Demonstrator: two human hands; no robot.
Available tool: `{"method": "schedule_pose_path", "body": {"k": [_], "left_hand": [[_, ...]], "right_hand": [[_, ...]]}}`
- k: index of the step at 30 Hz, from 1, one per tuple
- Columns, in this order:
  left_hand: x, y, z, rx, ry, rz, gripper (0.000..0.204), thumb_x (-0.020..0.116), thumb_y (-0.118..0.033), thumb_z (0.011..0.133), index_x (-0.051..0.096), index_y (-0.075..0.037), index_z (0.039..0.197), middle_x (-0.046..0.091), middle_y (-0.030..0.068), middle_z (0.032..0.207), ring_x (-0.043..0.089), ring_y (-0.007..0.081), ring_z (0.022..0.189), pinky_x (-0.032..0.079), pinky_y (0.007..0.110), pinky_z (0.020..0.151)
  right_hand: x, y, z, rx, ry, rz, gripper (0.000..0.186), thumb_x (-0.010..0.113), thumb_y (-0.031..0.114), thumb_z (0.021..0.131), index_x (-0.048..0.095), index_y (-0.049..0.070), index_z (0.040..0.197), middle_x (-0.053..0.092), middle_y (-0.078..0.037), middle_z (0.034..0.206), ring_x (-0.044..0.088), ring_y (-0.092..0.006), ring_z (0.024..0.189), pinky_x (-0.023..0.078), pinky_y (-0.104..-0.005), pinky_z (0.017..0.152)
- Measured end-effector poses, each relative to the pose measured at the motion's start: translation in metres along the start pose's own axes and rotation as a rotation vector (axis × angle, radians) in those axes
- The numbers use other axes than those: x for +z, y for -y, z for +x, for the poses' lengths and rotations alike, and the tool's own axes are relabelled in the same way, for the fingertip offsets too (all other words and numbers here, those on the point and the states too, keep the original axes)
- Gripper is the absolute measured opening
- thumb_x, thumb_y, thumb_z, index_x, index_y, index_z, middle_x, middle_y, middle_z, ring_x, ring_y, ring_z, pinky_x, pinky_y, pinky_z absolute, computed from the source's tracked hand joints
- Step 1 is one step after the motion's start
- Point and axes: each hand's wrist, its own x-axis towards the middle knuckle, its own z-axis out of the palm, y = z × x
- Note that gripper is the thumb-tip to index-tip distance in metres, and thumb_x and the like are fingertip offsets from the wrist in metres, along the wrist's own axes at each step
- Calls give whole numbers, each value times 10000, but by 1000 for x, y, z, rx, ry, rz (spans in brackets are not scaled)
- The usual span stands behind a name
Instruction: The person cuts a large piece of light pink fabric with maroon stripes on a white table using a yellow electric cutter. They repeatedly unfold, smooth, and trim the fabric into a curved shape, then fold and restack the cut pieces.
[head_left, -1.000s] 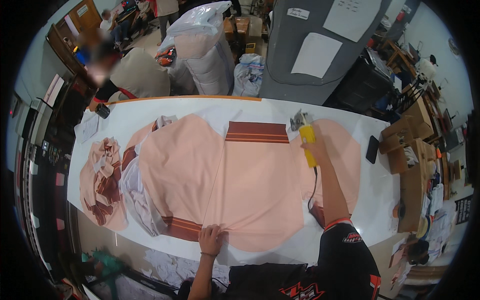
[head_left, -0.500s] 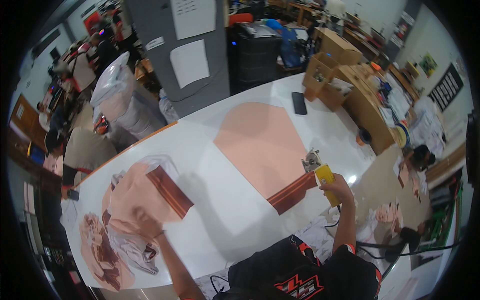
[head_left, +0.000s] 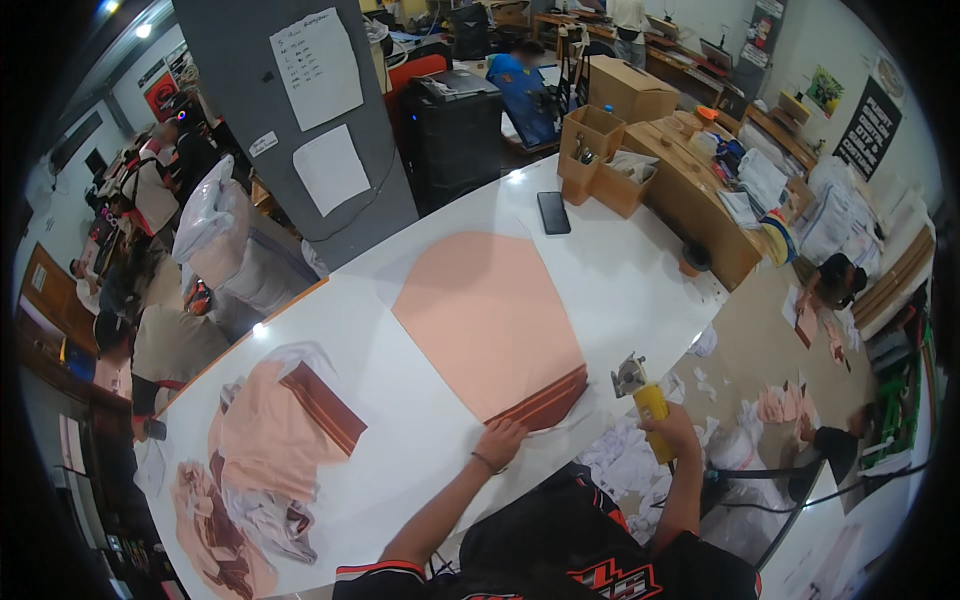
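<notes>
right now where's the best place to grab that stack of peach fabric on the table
Probably the near end of the peach fabric stack, at its dark red band, coming from the table's near edge: it lies flat, and the left hand already rests there.

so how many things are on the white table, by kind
flat peach fabric piece: 1
heap of cut peach pieces: 1
black phone: 1
total: 3
The left hand presses the flat piece's near edge; the right hand holds a yellow cutter off the table's edge.
</notes>
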Motion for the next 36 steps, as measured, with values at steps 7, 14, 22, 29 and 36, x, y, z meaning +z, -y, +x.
{"method": "schedule_pose_path", "body": {"k": [7, 14, 22, 29, 36], "left_hand": [[-67, 66, -229, -496, 461, -45, 517, 697, -200, 809, 711, -254, 1324, 696, 60, 1351, 624, 260, 1305, 489, 550, 1074], [-90, 48, -268, -1011, -90, -196, 489, 774, -354, 866, 704, -119, 1288, 647, 186, 1282, 611, 365, 1226, 493, 486, 1044], [-26, -30, -224, -1012, -177, -90, 882, 662, -531, 937, 366, -30, 1601, 228, 349, 1660, 187, 527, 1550, 181, 662, 1230], [-19, -55, -254, -968, -263, 47, 806, 587, -518, 973, 421, 26, 1545, 309, 365, 1610, 266, 536, 1514, 214, 634, 1232], [-20, -55, -257, -950, -324, 77, 776, 603, -511, 952, 474, 20, 1503, 380, 352, 1564, 346, 525, 1465, 279, 635, 1195]], "right_hand": [[18, -25, 21, -105, 57, -276, 539, 902, 311, 645, 712, -28, 1018, 755, -172, 879, 745, -297, 800, 576, -419, 745], [65, -27, -7, -189, 35, -525, 624, 874, 349, 664, 661, 8, 1141, 749, -252, 985, 736, -421, 944, 579, -494, 833], [114, -25, -50, -132, 39, -779, 617, 814, 367, 754, 514, 35, 1179, 729, -257, 972, 718, -473, 935, 572, -559, 810], [136, -15, -46, -109, 62, -813, 623, 781, 372, 788, 479, 43, 1222, 719, -278, 970, 715, -488, 934, 573, -575, 811], [147, -1, -29, -113, 62, -861, 647, 782, 388, 780, 481, 34, 1230, 709, -296, 990, 708, -497, 943, 568, -575, 821]]}}
